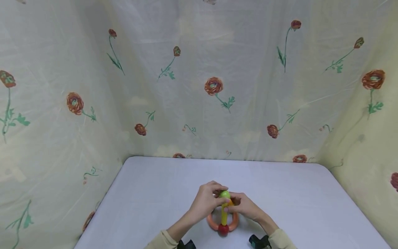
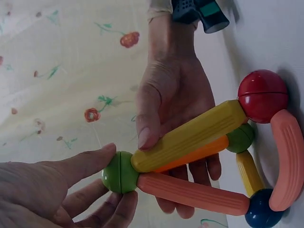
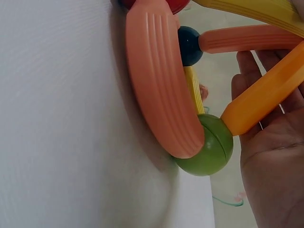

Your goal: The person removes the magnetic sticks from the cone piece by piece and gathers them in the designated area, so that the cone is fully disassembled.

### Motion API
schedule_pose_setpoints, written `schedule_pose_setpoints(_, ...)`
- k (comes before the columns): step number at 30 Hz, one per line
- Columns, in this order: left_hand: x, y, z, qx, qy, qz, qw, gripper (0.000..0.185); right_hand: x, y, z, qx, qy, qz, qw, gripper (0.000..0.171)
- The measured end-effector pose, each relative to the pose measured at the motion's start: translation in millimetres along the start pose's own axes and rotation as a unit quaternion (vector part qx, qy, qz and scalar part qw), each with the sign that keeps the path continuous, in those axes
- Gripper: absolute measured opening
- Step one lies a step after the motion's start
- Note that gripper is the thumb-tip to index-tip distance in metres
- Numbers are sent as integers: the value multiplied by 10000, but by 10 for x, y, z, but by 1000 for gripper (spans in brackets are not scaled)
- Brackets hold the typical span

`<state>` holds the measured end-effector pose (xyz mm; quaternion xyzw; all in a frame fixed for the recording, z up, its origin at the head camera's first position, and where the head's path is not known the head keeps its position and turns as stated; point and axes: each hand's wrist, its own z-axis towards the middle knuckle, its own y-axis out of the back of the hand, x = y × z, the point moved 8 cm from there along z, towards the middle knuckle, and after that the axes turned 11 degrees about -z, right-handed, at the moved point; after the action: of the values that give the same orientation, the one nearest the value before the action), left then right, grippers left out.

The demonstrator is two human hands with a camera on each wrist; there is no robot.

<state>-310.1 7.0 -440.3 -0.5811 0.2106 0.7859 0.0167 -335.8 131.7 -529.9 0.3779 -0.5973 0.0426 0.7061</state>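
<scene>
A toy built of rods and balls stands on the white table. A salmon curved ring lies at its base, with a red ball at the front. A yellow rod rises from the red ball to a light green ball on top. My left hand pinches that green ball between thumb and fingers. My right hand holds the yellow rod, thumb on top, fingers behind an orange rod. A salmon straight rod runs down to a blue ball. A darker green ball touches the table.
Pale floral cloth walls in the table at the back, left and right. The table's far edge runs along the cloth. Black wrist-worn devices show at the lower edge of the head view.
</scene>
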Motion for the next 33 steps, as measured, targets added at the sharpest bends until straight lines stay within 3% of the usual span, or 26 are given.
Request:
schedule_pose_setpoints(5,-47,-6,-12,-121,-41,199,9997,30,-17,-22,10,55,-24,76,10000,45)
schedule_pose_setpoints(22,-25,11,-14,-226,84,-168,9996,26,-7,-50,26,91,37,203,9997,40)
schedule_pose_setpoints(29,-100,-21,-36,-171,-11,554,9983,30,-13,-53,19,68,-10,190,9998,41)
schedule_pose_setpoints(33,-101,-41,-48,-192,37,603,9980,31,-31,-50,16,10,-37,167,9999,43)
